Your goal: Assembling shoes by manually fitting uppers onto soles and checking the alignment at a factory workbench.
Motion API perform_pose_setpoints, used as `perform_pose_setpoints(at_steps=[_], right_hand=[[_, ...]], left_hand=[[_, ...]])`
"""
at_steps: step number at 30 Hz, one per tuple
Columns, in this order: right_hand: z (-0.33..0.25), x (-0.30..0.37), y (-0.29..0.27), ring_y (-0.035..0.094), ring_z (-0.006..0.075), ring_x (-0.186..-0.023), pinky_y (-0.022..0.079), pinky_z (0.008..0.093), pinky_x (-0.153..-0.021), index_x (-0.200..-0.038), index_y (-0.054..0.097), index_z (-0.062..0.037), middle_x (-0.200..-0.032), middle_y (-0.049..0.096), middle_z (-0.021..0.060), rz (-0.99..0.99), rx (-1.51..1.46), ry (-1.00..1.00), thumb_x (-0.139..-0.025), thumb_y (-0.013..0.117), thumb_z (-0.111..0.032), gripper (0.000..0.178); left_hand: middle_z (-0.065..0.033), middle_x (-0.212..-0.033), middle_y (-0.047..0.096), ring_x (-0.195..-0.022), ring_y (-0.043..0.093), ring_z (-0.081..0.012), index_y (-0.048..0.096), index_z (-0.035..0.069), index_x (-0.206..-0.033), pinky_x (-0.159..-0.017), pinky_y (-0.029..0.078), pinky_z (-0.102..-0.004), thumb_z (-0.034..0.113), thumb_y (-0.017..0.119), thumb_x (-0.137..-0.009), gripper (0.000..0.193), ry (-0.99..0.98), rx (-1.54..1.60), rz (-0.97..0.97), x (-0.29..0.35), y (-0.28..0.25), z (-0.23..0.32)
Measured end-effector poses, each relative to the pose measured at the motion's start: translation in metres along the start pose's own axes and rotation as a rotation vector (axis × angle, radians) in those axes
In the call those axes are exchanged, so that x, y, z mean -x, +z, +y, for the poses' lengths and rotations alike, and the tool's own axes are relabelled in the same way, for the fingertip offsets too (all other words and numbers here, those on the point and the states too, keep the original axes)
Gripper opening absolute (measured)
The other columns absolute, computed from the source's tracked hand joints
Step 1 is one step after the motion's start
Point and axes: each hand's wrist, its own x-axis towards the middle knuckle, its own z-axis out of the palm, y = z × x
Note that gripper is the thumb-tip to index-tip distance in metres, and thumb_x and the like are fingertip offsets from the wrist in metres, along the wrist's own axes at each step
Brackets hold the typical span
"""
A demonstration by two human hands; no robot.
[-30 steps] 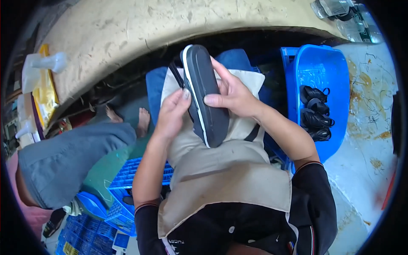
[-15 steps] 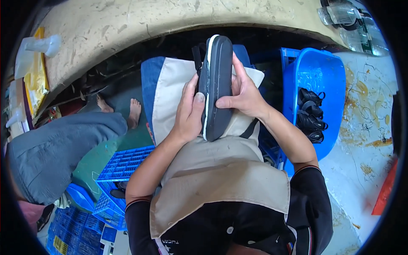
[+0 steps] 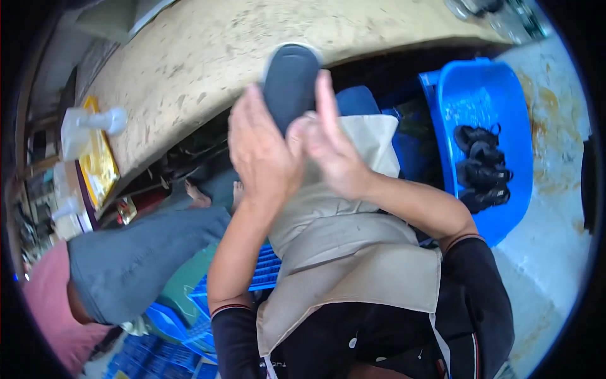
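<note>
A shoe (image 3: pixel 291 85) with a dark sole and a pale rim stands up between my hands, over my apron-covered lap, its far end reaching in front of the bench edge. My left hand (image 3: pixel 264 148) lies along its left side, fingers extended upward and pressed to it. On the other side my right hand (image 3: pixel 338 151) is blurred by motion, its fingers along the right edge and its thumb near the lower part of the sole. The lower end of the shoe is hidden behind the hands.
A worn cream bench (image 3: pixel 208 57) curves across the far side. To the right, a blue plastic bin (image 3: pixel 524 158) holds several black shoes (image 3: pixel 483 174). A seated person in grey trousers (image 3: pixel 145 252) is close on my left, near blue crates (image 3: pixel 148 357). Bottles (image 3: pixel 514 22) stand far right.
The shoe has turned from edge-on to show its dark sole, and moved slightly left and away from me. Both hands shifted with it, and the view has swung left.
</note>
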Motion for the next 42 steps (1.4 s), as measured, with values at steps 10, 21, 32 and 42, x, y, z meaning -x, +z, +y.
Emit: perform_pose_setpoints(at_steps=[10, 21, 32, 42], right_hand=[[-0.008, 0.01, 0.001, 0.047, 0.0287, -0.133, 0.038, 0.0349, -0.112, -0.161, 0.001, -0.0025, -0.155, 0.033, 0.0226, -0.242, 0.44, 0.008, -0.102, 0.057, -0.023, 0.083], [0.028, 0.021, -0.05, 0.067, 0.0205, -0.103, 0.054, 0.0316, -0.095, -0.133, 0.057, 0.0012, -0.118, 0.068, 0.0147, 0.25, -0.059, 0.454, -0.098, 0.061, -0.008, 0.037], [0.076, 0.007, -0.061, 0.067, 0.0125, -0.08, 0.054, 0.0224, -0.073, -0.105, 0.068, -0.0006, -0.093, 0.07, 0.0092, 0.11, -0.547, 0.524, -0.094, 0.07, -0.013, 0.017], [0.054, 0.018, -0.073, 0.057, 0.0078, -0.055, 0.041, 0.0188, -0.048, -0.092, 0.069, -0.0037, -0.072, 0.066, 0.0035, -0.463, 0.177, 0.984, -0.09, 0.07, -0.005, 0.002]], left_hand=[[-0.0277, -0.136, 0.053, -0.124, 0.054, -0.0378, 0.036, -0.012, -0.147, -0.104, 0.044, -0.0404, 0.029, 0.048, -0.104, 0.06, -0.436, 0.42, -0.103, 0.018, 0.016, -0.018], [-0.0152, -0.14, 0.055, -0.124, 0.052, -0.0202, 0.043, -0.003, -0.147, -0.108, 0.038, -0.0308, 0.032, 0.038, -0.109, 0.052, -0.646, 1.101, -0.386, 0.059, 0.028, -0.037], [-0.0166, -0.133, 0.058, -0.115, 0.057, -0.0217, 0.044, -0.003, -0.145, -0.102, 0.042, -0.032, 0.031, 0.041, -0.109, 0.05, -0.637, 1.122, -0.428, 0.075, 0.052, -0.042], [-0.0159, -0.127, 0.062, -0.11, 0.058, -0.0199, 0.048, -0.003, -0.142, -0.099, 0.043, -0.0307, 0.034, 0.043, -0.107, 0.051, -0.721, 1.104, -0.264, 0.087, 0.077, -0.043]])
